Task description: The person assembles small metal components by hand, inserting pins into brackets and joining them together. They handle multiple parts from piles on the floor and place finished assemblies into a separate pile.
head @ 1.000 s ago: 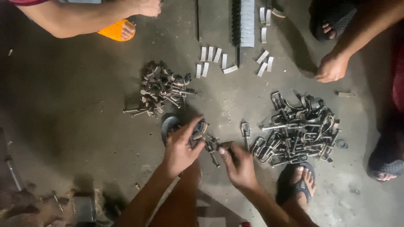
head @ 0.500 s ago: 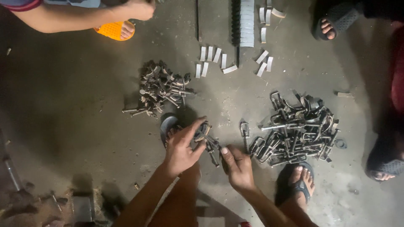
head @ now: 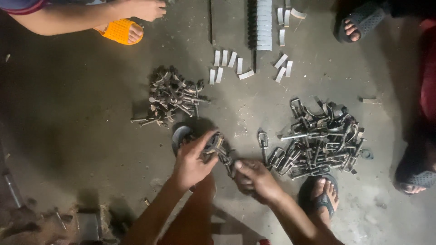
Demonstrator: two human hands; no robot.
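Observation:
My left hand [head: 193, 161] and my right hand [head: 256, 179] both grip a small dark metal clamp piece [head: 219, 147] low over the concrete floor, just in front of my knee. My left thumb points toward it from the left, and my right fingers pinch it from the right. A big pile of dark metal clamps [head: 318, 138] lies just right of my hands. A smaller heap of bolts [head: 172, 96] lies beyond my left hand.
Several short pale metal strips [head: 231, 63] lie scattered farther out, by a long ribbed metal bar [head: 263, 22]. Another person's arm and an orange sandal [head: 119, 31] are at top left. Feet in dark sandals [head: 359, 22] are at top right and the right edge. My sandalled foot [head: 323, 196] is at bottom right.
The arm that reached in at top right has withdrawn out of view. My hands stay on the clamp piece, with my right hand shifted slightly down and left.

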